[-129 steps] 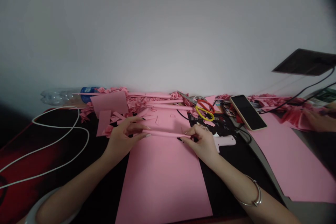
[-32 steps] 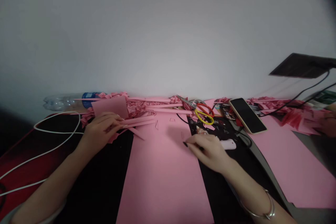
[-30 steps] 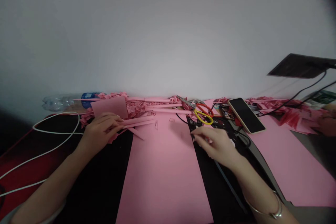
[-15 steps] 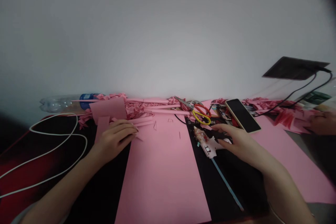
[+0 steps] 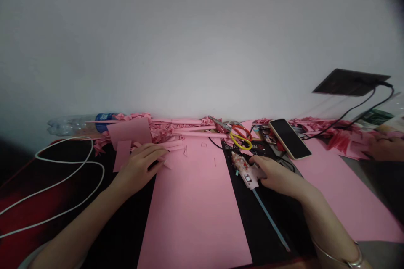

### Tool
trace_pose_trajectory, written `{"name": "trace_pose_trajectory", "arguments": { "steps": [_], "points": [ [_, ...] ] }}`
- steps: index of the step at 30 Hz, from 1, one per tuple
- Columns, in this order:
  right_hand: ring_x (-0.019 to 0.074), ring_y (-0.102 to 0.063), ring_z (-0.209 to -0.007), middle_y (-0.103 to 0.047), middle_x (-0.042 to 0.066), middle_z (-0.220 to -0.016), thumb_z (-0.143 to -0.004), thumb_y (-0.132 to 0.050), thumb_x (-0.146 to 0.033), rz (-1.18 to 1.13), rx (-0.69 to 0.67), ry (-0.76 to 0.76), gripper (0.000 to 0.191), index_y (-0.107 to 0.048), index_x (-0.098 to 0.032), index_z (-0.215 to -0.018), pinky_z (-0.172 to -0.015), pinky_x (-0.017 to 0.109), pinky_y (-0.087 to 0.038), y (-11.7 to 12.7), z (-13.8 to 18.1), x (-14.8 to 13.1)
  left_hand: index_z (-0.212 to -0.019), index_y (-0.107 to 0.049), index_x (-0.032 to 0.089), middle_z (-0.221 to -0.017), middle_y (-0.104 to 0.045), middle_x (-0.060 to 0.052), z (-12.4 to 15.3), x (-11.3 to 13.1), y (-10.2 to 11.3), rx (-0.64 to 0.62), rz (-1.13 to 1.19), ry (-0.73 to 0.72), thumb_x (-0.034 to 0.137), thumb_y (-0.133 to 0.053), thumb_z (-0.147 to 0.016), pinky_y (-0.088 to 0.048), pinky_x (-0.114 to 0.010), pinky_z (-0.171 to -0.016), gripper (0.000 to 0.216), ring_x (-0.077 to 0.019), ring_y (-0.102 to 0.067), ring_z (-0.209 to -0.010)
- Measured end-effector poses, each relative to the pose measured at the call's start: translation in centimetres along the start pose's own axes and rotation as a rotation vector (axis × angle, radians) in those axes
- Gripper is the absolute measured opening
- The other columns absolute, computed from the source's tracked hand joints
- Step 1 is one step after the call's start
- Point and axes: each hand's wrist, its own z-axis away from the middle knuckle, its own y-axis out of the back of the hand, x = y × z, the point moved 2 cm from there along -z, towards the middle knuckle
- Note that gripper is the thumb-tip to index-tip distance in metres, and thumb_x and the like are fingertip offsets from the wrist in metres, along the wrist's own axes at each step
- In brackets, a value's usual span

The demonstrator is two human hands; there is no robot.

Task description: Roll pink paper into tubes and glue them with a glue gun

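My left hand [image 5: 142, 166] rests at the left edge of a long pink paper sheet [image 5: 197, 214], fingers curled and thumb close to them around a small pink paper piece [image 5: 162, 159]. Other small pink strips [image 5: 174, 149] lie by its fingertips. On the right, my right hand [image 5: 273, 174] is closed on the handle of a white glue gun [image 5: 248, 175], its nozzle end crusted with coloured bits. A blue glue stick [image 5: 270, 215] sticks out of its back. Fingers beneath the handle are hidden. Pencil marks show on the sheet.
Scissors [image 5: 241, 140] with red and yellow handles lie behind the glue gun, beside a phone [image 5: 291, 139]. Pink paper flowers and rolls line the wall. A plastic bottle [image 5: 71, 125] and white cable [image 5: 104, 172] are left. Another person's hand [image 5: 386, 147] holds pink paper at right.
My right hand has moved slightly left and closed on the glue gun's handle. My left hand has shifted only slightly to the right over the paper pieces.
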Motion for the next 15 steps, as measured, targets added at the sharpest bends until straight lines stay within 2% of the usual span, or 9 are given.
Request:
{"name": "trace_pose_trajectory", "arguments": {
  "steps": [4,7,9,12,15],
  "points": [
    [0.0219,-0.060,-0.085,-0.064,0.006,-0.091,-0.056,-0.048,0.001,-0.012,-0.001,0.016,0.040,-0.058,-0.018,-0.090,-0.070,0.028,-0.043,0.0,-0.1,-0.3,-0.102,-0.064,0.019,-0.104,-0.068,-0.009,0.0,0.5,0.0,0.014,0.045,-0.020,0.023,-0.050,-0.089,-0.048,-0.044,-0.088,0.019,-0.0252,-0.061,-0.100],
    [0.0187,-0.059,-0.074,-0.063,0.003,-0.084,-0.057,-0.048,-0.001,-0.081,0.019,0.054,0.039,-0.057,-0.019,-0.089,-0.063,0.025,-0.040,0.5,0.3,-0.8,-0.100,-0.064,0.020,-0.099,-0.069,-0.007,-0.1,1.1,0.4,0.041,0.104,-0.043,0.020,-0.053,-0.087,-0.048,-0.042,-0.089,0.016,-0.0248,-0.062,-0.100],
    [0.0169,-0.056,-0.068,-0.062,0.000,-0.079,-0.057,-0.050,-0.002,-0.140,0.033,0.079,0.039,-0.057,-0.020,-0.092,-0.058,0.024,-0.038,0.9,0.5,-1.3,-0.098,-0.064,0.021,-0.094,-0.070,-0.005,-0.2,1.9,0.9,0.101,0.151,-0.059,0.017,-0.056,-0.085,-0.050,-0.038,-0.087,0.016,-0.0234,-0.063,-0.097],
    [0.0151,-0.054,-0.063,-0.060,-0.002,-0.076,-0.062,-0.052,-0.006,-0.342,0.041,0.165,0.034,-0.057,-0.021,-0.092,-0.055,0.023,-0.038,1.4,0.4,-2.4,-0.094,-0.064,0.022,-0.088,-0.071,-0.003,-0.5,3.3,1.6,0.200,0.219,-0.017,0.013,-0.058,-0.082,-0.054,-0.031,-0.076,0.016,-0.0200,-0.066,-0.084],
    [0.0151,-0.054,-0.068,-0.061,0.000,-0.079,-0.070,-0.052,-0.010,-0.567,0.052,0.257,0.021,-0.059,-0.019,-0.088,-0.059,0.024,-0.041,1.7,-0.4,-3.9,-0.091,-0.065,0.023,-0.081,-0.071,-0.002,-0.9,5.1,1.5,0.175,0.348,0.081,0.016,-0.059,-0.082,-0.054,-0.027,-0.064,0.012,-0.0170,-0.067,-0.072]
  ]
}}
